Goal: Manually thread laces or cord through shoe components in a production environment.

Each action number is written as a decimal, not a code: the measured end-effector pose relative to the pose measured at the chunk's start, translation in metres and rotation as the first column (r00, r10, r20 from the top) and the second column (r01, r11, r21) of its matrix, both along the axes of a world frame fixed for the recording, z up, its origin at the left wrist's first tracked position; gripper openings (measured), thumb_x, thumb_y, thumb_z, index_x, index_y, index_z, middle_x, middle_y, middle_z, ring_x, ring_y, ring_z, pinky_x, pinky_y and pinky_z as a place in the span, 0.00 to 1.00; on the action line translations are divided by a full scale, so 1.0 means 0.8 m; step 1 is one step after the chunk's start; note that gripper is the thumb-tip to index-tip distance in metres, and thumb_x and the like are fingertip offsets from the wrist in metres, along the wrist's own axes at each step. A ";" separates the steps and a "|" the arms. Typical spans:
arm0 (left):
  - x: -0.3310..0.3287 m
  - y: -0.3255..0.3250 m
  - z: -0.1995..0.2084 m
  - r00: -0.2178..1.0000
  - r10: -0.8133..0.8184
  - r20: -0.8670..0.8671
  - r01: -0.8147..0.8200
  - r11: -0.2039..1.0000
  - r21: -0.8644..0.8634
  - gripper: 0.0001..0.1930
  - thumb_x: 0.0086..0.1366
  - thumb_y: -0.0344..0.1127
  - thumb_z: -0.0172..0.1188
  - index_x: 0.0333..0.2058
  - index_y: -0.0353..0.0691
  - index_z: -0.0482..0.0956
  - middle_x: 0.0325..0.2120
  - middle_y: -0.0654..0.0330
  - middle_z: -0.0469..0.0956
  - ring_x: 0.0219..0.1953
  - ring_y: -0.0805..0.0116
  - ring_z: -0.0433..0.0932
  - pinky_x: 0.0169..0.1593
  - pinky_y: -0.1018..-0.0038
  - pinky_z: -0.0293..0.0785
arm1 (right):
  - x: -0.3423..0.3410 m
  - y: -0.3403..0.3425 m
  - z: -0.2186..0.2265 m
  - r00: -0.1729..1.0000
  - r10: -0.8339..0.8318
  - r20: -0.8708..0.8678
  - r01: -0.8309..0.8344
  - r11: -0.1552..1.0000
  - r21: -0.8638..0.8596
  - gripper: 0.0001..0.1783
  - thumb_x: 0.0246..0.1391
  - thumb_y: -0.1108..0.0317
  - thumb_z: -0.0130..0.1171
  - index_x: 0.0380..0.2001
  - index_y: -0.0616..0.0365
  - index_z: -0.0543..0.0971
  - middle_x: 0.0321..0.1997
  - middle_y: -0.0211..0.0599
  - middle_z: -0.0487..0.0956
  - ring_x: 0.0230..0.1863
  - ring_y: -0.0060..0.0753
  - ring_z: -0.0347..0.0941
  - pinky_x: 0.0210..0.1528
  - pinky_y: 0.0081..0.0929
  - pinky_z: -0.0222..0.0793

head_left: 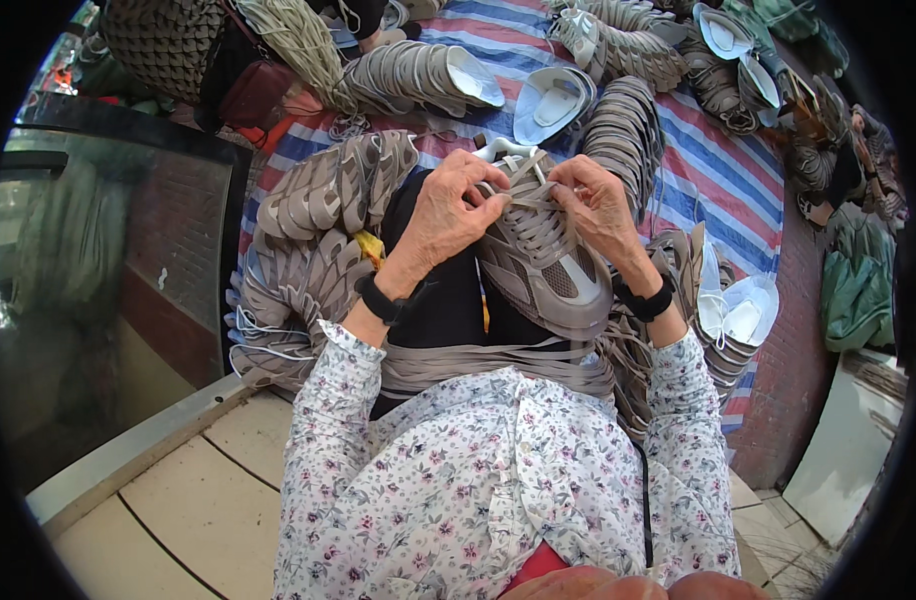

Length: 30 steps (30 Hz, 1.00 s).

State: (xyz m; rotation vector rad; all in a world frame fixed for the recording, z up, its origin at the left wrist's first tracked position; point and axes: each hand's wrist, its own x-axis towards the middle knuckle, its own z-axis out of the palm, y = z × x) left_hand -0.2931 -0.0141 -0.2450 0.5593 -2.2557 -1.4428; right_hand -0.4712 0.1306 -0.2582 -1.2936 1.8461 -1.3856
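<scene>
A grey-brown sneaker upper point(550, 262) rests on my lap, its toe toward me and its collar away. Flat beige shoelace point(530, 188) crosses its tongue in rows. My left hand point(456, 208) pinches the lace at the left side of the top eyelets. On the other side, my right hand point(590, 203) has thumb and finger closed on the lace at the right edge. A bundle of loose beige laces point(498, 366) lies across my lap, close against my waist.
Nested stacks of shoe uppers surround me: one on the left point(338, 185), one ahead point(428, 80), one beyond my right hand point(623, 130). They lie on a striped plastic sheet point(723, 215). A glass door point(98, 260) stands at left, a green sack point(858, 285) at right.
</scene>
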 end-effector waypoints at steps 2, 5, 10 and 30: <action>-0.004 0.009 0.009 1.000 -0.002 0.028 0.006 0.992 -0.128 0.09 0.56 0.29 0.65 0.36 0.36 0.80 0.34 0.60 0.74 0.25 0.70 0.79 0.32 0.74 0.75 | 0.009 -0.003 0.001 0.995 -0.057 -0.077 0.057 0.998 0.004 0.04 0.51 0.80 0.60 0.32 0.64 0.77 0.28 0.33 0.73 0.27 0.24 0.70 0.30 0.23 0.66; -0.010 0.016 0.011 0.995 0.047 0.084 -0.017 0.944 -0.330 0.07 0.55 0.30 0.65 0.33 0.36 0.78 0.32 0.55 0.71 0.26 0.60 0.79 0.32 0.67 0.75 | 0.021 -0.006 0.007 0.978 -0.134 -0.161 0.133 0.991 -0.013 0.05 0.49 0.80 0.59 0.32 0.63 0.77 0.23 0.38 0.72 0.24 0.31 0.70 0.29 0.26 0.66; -0.019 0.016 0.005 0.991 0.063 0.122 -0.009 0.914 -0.406 0.08 0.57 0.30 0.64 0.30 0.35 0.73 0.30 0.53 0.69 0.30 0.50 0.76 0.33 0.61 0.71 | 0.023 -0.007 -0.001 0.957 -0.230 -0.180 0.218 0.972 -0.083 0.04 0.50 0.79 0.59 0.32 0.63 0.78 0.25 0.40 0.76 0.23 0.33 0.72 0.28 0.26 0.67; -0.023 0.013 -0.002 0.993 -0.059 0.097 0.102 0.842 -0.529 0.11 0.58 0.25 0.59 0.36 0.32 0.65 0.31 0.46 0.70 0.30 0.45 0.77 0.31 0.60 0.74 | 0.029 -0.009 -0.021 0.939 -0.337 -0.061 0.321 0.928 -0.189 0.08 0.49 0.83 0.58 0.33 0.64 0.82 0.31 0.34 0.79 0.25 0.20 0.70 0.28 0.17 0.66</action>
